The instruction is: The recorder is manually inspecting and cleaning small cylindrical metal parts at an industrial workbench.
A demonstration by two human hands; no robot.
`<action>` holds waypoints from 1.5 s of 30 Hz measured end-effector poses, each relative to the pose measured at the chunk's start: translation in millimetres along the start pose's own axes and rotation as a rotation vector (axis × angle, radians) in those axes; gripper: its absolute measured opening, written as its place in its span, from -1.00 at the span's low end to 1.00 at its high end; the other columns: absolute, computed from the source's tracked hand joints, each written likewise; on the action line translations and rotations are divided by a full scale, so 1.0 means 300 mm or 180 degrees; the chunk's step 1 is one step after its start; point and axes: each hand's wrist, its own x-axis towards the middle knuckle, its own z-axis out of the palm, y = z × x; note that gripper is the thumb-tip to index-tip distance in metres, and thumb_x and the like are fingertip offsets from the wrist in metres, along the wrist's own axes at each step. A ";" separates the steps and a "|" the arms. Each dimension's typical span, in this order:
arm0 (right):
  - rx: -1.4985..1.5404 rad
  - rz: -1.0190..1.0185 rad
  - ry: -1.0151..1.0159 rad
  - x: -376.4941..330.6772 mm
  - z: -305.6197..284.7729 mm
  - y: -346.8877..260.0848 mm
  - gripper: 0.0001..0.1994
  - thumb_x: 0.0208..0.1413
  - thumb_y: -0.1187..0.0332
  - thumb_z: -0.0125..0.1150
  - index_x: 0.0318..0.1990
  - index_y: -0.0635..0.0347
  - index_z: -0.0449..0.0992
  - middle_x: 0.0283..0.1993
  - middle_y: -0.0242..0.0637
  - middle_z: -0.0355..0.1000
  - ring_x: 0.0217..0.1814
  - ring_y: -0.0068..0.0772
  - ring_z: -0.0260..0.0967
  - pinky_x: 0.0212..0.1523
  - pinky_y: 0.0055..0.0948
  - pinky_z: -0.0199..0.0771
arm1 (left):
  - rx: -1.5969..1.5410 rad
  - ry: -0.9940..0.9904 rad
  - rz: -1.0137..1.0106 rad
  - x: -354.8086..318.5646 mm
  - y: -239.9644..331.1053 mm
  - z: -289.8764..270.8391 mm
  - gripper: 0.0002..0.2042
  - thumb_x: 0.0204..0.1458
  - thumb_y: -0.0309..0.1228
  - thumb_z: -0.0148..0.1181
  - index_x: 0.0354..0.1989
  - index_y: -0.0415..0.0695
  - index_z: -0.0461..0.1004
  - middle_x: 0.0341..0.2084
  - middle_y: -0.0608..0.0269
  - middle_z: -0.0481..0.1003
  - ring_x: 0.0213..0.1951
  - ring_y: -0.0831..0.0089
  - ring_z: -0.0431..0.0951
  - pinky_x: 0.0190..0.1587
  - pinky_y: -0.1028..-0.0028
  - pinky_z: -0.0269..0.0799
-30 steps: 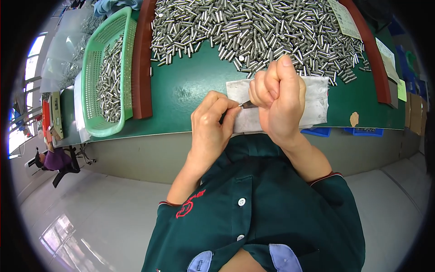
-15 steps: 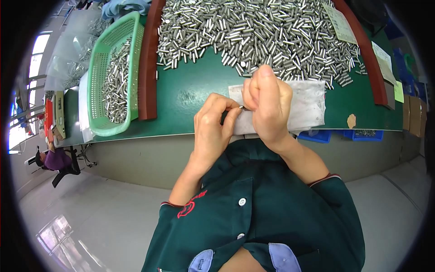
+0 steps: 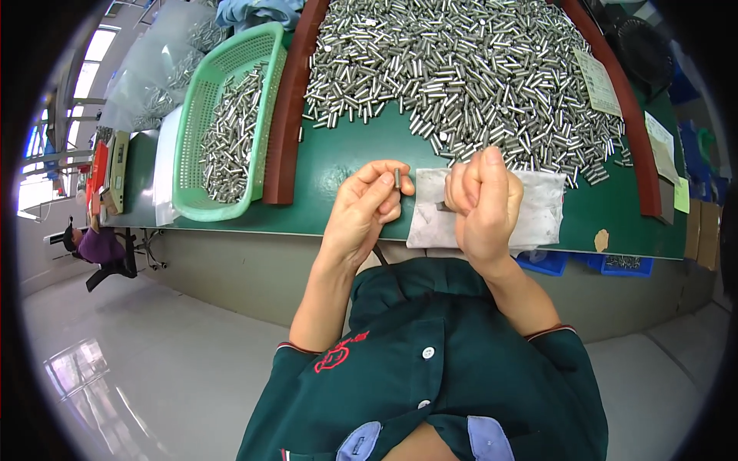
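My left hand [image 3: 360,211] pinches a small metal pin [image 3: 397,178] between thumb and fingers, with the pin standing upright above the fingertips. My right hand [image 3: 487,207] is closed in a fist, its thumb on top. A short dark end pokes out on the fist's left side; the rest is hidden in the fingers. Under the right hand lies a whitish, stained cloth [image 3: 534,211] near the table's front edge. Beyond both hands, a large heap of loose metal pins [image 3: 469,77] spreads over the green tabletop [image 3: 338,157].
A green perforated basket [image 3: 265,115] of pins stands left of a reddish-brown rail [image 3: 283,154]; another rail [image 3: 642,154] borders the right. Paper slips [image 3: 598,83] lie by it. Blue bins [image 3: 544,263] sit below the edge. At far left, a person in purple [image 3: 100,246] sits.
My left hand has drawn away from my right, and the pin now shows upright in its fingers. The right hand stays closed. The whole view has shifted a little.
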 end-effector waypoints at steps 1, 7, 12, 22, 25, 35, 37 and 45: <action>-0.0005 -0.0034 -0.0023 -0.002 -0.006 0.005 -0.60 0.20 0.36 -0.33 -0.74 0.15 -0.02 -0.77 -0.51 -0.11 -0.76 -0.70 -0.15 -0.74 -0.62 -0.18 | -0.0118 0.0077 0.0009 0.003 0.009 0.010 -0.81 0.09 -0.38 -0.09 -0.28 -0.25 0.35 -0.47 0.22 0.40 -0.63 0.71 0.13 -0.59 0.69 0.07; -0.0025 -0.0011 -0.0045 0.001 -0.009 0.003 -0.58 0.20 0.33 -0.33 -0.75 0.15 -0.02 -0.78 -0.51 -0.12 -0.76 -0.69 -0.15 -0.74 -0.61 -0.18 | 0.1692 0.0912 0.0899 0.077 0.077 -0.056 -0.85 0.00 -0.41 0.04 -0.45 -0.26 0.39 -0.65 0.37 0.32 -0.64 0.70 0.19 -0.59 0.66 0.10; -0.0056 0.0047 -0.0032 0.002 -0.010 0.001 -0.57 0.20 0.31 -0.32 -0.76 0.14 -0.03 -0.78 -0.50 -0.11 -0.76 -0.69 -0.15 -0.74 -0.62 -0.19 | 0.4328 0.1579 0.1690 0.155 0.121 -0.074 -0.94 -0.21 -0.54 0.14 -0.54 -0.25 0.43 -0.78 0.27 0.21 -0.71 0.54 0.19 -0.61 0.51 0.15; -0.0152 0.0059 -0.0009 0.016 -0.011 0.004 -0.57 0.20 0.30 -0.37 -0.77 0.08 -0.02 -0.82 -0.50 -0.13 -0.79 -0.68 -0.26 -0.76 -0.61 -0.23 | 0.5147 0.0707 0.2193 0.192 0.125 -0.112 -0.88 -0.26 -0.57 0.16 -0.47 -0.19 0.44 -0.64 0.13 0.28 -0.55 0.19 0.36 -0.49 0.31 0.26; 0.0153 0.0226 -0.0026 0.005 -0.023 0.003 -0.57 0.20 0.31 -0.32 -0.76 0.14 -0.02 -0.79 -0.51 -0.11 -0.76 -0.69 -0.15 -0.74 -0.61 -0.19 | 0.4899 0.0698 0.2235 0.159 0.114 -0.102 -0.87 -0.24 -0.57 0.17 -0.44 -0.20 0.43 -0.63 0.13 0.28 -0.56 0.21 0.36 -0.51 0.32 0.26; 0.0106 0.0191 -0.0049 0.014 -0.018 -0.004 -0.57 0.19 0.32 -0.32 -0.76 0.13 -0.02 -0.79 -0.51 -0.11 -0.76 -0.70 -0.16 -0.74 -0.62 -0.18 | 0.5181 0.1018 0.2350 0.173 0.128 -0.121 -0.85 -0.20 -0.63 0.08 -0.41 -0.18 0.46 -0.57 0.14 0.30 -0.55 0.21 0.38 -0.51 0.33 0.29; -0.0009 0.0149 0.0006 0.012 -0.024 -0.004 -0.57 0.19 0.32 -0.32 -0.76 0.13 -0.02 -0.79 -0.51 -0.11 -0.76 -0.70 -0.16 -0.74 -0.63 -0.19 | 0.5297 0.0706 0.2463 0.187 0.128 -0.129 -0.85 -0.21 -0.61 0.10 -0.41 -0.17 0.47 -0.58 0.16 0.30 -0.54 0.22 0.38 -0.51 0.33 0.29; -0.0040 0.0099 0.0022 0.016 -0.019 0.001 -0.58 0.20 0.29 -0.37 -0.75 0.09 -0.02 -0.81 -0.51 -0.15 -0.79 -0.69 -0.26 -0.76 -0.62 -0.24 | 0.4859 0.0567 0.2060 0.147 0.116 -0.092 -0.91 -0.24 -0.58 0.18 -0.53 -0.26 0.39 -0.56 0.14 0.34 -0.51 0.23 0.41 -0.48 0.38 0.30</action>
